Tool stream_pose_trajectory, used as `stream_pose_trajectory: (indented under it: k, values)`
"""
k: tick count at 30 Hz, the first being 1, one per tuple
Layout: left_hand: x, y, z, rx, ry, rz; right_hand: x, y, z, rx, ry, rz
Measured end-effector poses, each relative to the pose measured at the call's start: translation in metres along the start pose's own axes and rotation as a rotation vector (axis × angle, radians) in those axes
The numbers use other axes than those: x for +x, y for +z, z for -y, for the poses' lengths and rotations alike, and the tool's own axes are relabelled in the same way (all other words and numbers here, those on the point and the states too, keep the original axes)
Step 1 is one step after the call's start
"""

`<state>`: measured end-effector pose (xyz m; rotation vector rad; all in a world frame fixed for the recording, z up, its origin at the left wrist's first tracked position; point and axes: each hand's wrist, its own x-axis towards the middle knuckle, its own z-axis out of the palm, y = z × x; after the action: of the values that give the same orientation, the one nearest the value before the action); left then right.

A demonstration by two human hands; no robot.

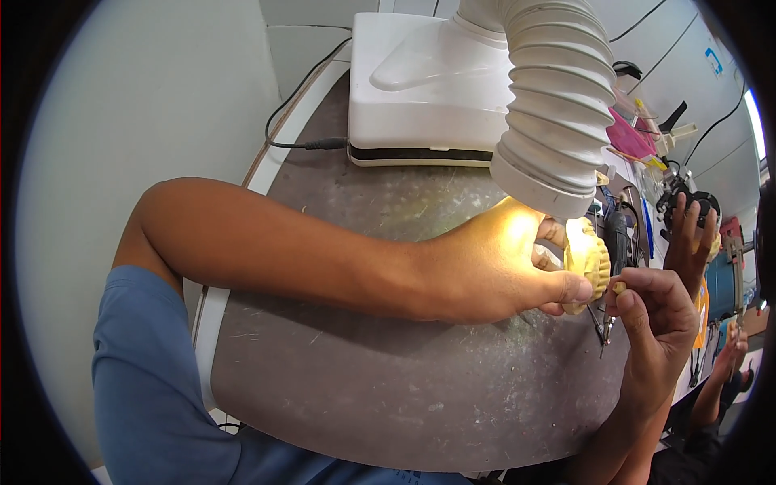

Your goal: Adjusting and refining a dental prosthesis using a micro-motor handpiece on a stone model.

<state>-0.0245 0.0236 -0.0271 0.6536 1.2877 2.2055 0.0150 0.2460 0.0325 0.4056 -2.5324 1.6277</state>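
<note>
My left hand (489,271) reaches across from the left and is closed around a yellowish dental model (596,257), a cast with a row of teeth facing right. Its thumb presses on the near side of the cast, and the palm covers part of the base. My right hand (661,317) pinches a tiny yellow tooth-like piece (619,288) between thumb and fingertip, just right of the cast's teeth. Behind the cast lies a dark rotary handpiece (617,234) with a slim metal tip. A bright light falls on the left hand and the model.
A white ribbed extraction hose (558,105) hangs right above the model, joined to a white box unit (428,89) at the back of the grey bench (388,388). A black cable (283,145) plugs in at the left. At right are co-workers' hands (691,234) and assorted tools.
</note>
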Motion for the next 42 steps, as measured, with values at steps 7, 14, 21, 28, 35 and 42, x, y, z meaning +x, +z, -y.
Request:
stream_pose_trajectory:
  k: [7, 14, 21, 28, 35, 42]
  values:
    - [0.001, 0.0, 0.006, 0.424, 0.267, -0.031, 0.001, 0.0, 0.0, 0.01, 0.018, -0.023]
    - [-0.004, 0.005, 0.007, 0.381, 0.375, -0.032, 0.005, 0.009, 0.001, 0.162, 0.048, -0.012]
    - [-0.006, 0.01, -0.01, 0.356, 0.094, 0.041, 0.007, 0.01, -0.005, 0.238, 0.066, -0.036]
    - [0.0, 0.008, 0.006, 0.543, 0.41, -0.037, 0.009, 0.007, -0.006, 0.273, 0.078, -0.029]
    - [-0.002, 0.007, 0.006, 0.586, 0.419, -0.044, 0.007, 0.006, -0.01, 0.282, 0.079, -0.028]
    - [-0.001, 0.008, 0.007, 0.623, 0.444, -0.044, 0.007, 0.007, -0.011, 0.268, 0.08, -0.015]
